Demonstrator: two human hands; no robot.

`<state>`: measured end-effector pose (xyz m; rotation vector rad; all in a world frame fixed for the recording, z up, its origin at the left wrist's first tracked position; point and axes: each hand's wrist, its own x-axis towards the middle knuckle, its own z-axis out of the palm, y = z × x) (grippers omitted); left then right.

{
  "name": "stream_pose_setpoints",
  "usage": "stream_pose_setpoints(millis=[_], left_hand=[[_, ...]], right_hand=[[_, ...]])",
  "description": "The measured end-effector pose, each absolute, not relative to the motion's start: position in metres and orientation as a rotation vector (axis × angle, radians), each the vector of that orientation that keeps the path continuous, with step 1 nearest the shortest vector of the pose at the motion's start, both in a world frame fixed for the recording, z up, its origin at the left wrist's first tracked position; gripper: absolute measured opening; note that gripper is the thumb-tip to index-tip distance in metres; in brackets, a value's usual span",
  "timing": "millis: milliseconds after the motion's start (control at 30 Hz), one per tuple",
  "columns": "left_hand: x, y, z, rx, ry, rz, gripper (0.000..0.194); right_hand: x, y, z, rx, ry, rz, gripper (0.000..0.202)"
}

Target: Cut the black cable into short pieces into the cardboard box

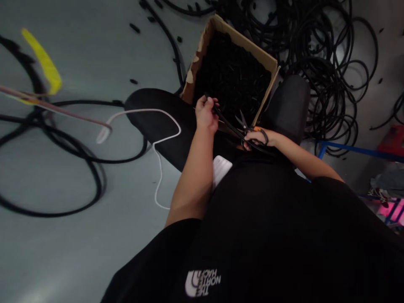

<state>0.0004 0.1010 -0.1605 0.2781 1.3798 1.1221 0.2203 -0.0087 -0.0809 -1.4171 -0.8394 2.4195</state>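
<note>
My left hand (206, 112) is closed on a black cable (229, 123) at the near left side of an open cardboard box (251, 40). The cable slants down to the right toward my other hand. My right hand (256, 138) grips a pair of scissors (242, 120) by their black and orange handles. Their blades are parted and point up toward the box. The cable passes close to the scissors, but I cannot tell whether it touches them. Many short black pieces (233, 71) fill the box, which stands between my knees.
A large tangle of black cable (328, 63) lies right of the box, and wide loops (94, 185) spread on the left. A yellow strip (44, 63) is at far left. A white cord (160, 168) crosses my leg near a white device (221, 168). A blue frame (356, 148) stands right.
</note>
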Motion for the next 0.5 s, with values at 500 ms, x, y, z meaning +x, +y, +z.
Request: stream_pose_setpoints(millis=[500], left_hand=[[-0.008, 0.102, -0.106, -0.076, 1.454, 1.231, 0.025]], right_hand=[[0.463, -0.177, 0.085, -2.362, -1.083, 2.182, 0.029]])
